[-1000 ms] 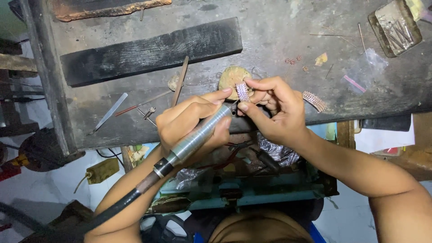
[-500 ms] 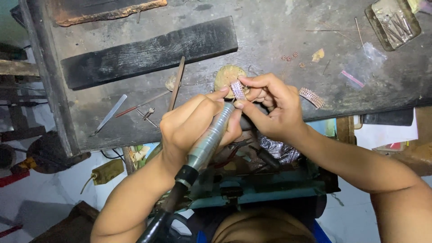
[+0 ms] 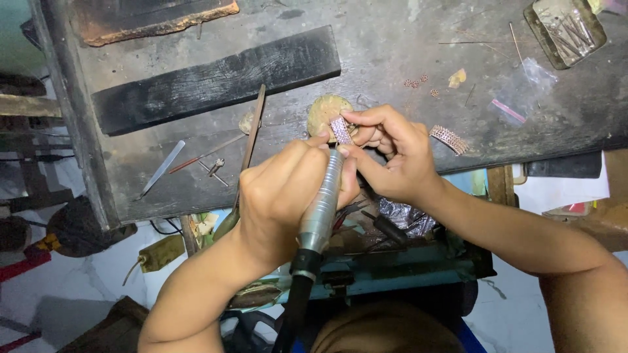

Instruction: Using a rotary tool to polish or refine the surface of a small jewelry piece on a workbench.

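Note:
My left hand [image 3: 281,189] grips a silver rotary handpiece [image 3: 322,209] like a pen, its black cable trailing down toward my body. The tip of the tool meets a small stone-set metal piece [image 3: 341,129]. My right hand [image 3: 392,157] pinches that piece between thumb and fingers. Both hands meet over a round tan pad [image 3: 324,111] on the dark workbench [image 3: 392,46]. The tool's bit is hidden between my fingers.
A second curved stone-set piece [image 3: 449,138] lies right of my right hand. A long black block [image 3: 216,78], a flat file [image 3: 162,168], a thin rod [image 3: 252,131], several small rings [image 3: 418,82] and a tray of pins [image 3: 566,23] lie on the bench.
The handpiece has swung from a low slant to nearly upright, its cable now hanging straight down. Both hands stay together on the small piece.

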